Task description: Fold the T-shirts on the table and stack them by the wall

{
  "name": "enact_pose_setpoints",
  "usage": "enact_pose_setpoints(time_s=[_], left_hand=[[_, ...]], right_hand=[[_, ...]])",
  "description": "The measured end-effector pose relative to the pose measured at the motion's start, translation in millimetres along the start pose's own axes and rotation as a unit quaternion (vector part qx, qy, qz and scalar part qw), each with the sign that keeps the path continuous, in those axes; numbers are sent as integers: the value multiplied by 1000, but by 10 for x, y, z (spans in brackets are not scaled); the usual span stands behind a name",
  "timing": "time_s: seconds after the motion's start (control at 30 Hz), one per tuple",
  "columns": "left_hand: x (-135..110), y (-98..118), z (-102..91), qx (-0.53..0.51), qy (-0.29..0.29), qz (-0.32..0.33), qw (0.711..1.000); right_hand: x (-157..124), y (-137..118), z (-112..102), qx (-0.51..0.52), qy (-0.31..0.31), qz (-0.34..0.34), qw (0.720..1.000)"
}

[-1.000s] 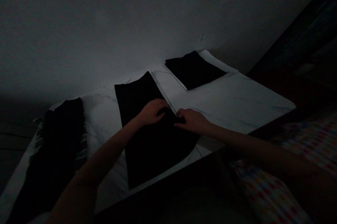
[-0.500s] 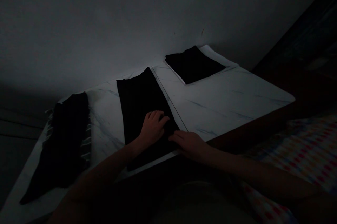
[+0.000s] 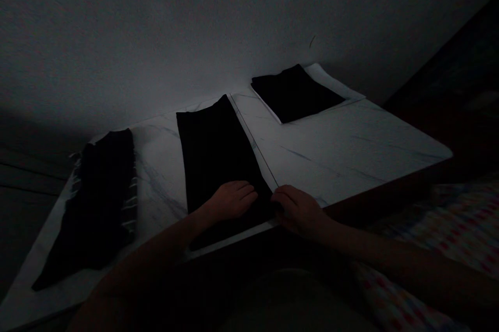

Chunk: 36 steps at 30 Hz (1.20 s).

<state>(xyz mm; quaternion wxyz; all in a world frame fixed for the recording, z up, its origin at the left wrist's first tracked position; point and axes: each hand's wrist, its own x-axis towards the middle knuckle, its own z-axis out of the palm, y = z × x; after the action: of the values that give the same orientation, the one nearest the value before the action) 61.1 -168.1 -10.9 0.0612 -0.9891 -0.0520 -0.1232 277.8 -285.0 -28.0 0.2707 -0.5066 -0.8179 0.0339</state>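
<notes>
A black garment (image 3: 214,150), folded into a long panel, lies flat on the white marbled table (image 3: 312,160). On its near part rests my left hand (image 3: 235,199), palm down with the fingers stretched over the fabric. At the near right corner, my right hand (image 3: 298,211) has its fingers closed on the garment's edge. Dim light hides the cloth's seams and details, so its exact kind does not show.
A folded black cloth (image 3: 296,94) lies on a white sheet-like piece (image 3: 335,82) by the wall. Another dark garment (image 3: 97,202), over striped cloth, covers the table's left end. Multicoloured checked fabric (image 3: 460,228) is at right, beyond the table's front edge.
My left hand has slid nearer the front edge and its fingers have flattened. My right hand has shifted right at the garment's corner. The view has tilted slightly.
</notes>
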Motion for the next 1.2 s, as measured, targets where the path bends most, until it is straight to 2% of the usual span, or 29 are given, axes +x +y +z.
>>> enact_pose_setpoints(time_s=[0.07, 0.13, 0.27, 0.33, 0.43, 0.57, 0.67, 0.73, 0.77, 0.83, 0.93, 1.0, 1.1, 1.2], left_hand=[[-1, 6, -11, -3, 10, -12, 1000], [-4, 6, -8, 5, 38, 0, 999], [-36, -3, 11, 16, 95, 30, 995], [-56, -7, 13, 12, 76, 40, 996], [-62, -14, -12, -2, 13, 59, 998], [-26, -13, -117, -33, -49, 59, 996], [-31, 14, -184, -72, -65, 59, 994], [-76, 27, -191, -81, -40, 32, 995], [-113, 22, -184, -75, -19, -2, 997], [-210, -36, -164, -47, 18, -103, 993], [-370, -285, -156, -7, 24, -239, 971], [-444, -555, -171, 5, 6, -281, 960], [-463, -1037, -161, 25, -17, -319, 947], [-427, -1456, -31, 52, -22, -382, 922]], right_hand=[[30, -51, 51, -19, 6, 73, 997], [72, -88, 119, -33, -12, 132, 991], [86, -105, 181, -51, -52, 175, 982], [46, -108, 146, -67, -78, 186, 977], [-5, -114, 8, -75, -136, 194, 969], [147, -14, -278, -18, -180, 150, 972], [500, 173, -361, 15, -133, 78, 988], [770, 316, -257, 10, -82, 34, 996], [886, 385, -161, 3, -73, 9, 997], [1056, 505, 67, -12, -100, -39, 994], [1214, 649, 336, -33, -166, -92, 981], [1374, 742, 415, -44, -159, -101, 981], [1809, 891, 498, -51, -115, -66, 990], [2293, 1023, 688, -57, -103, -12, 993]])
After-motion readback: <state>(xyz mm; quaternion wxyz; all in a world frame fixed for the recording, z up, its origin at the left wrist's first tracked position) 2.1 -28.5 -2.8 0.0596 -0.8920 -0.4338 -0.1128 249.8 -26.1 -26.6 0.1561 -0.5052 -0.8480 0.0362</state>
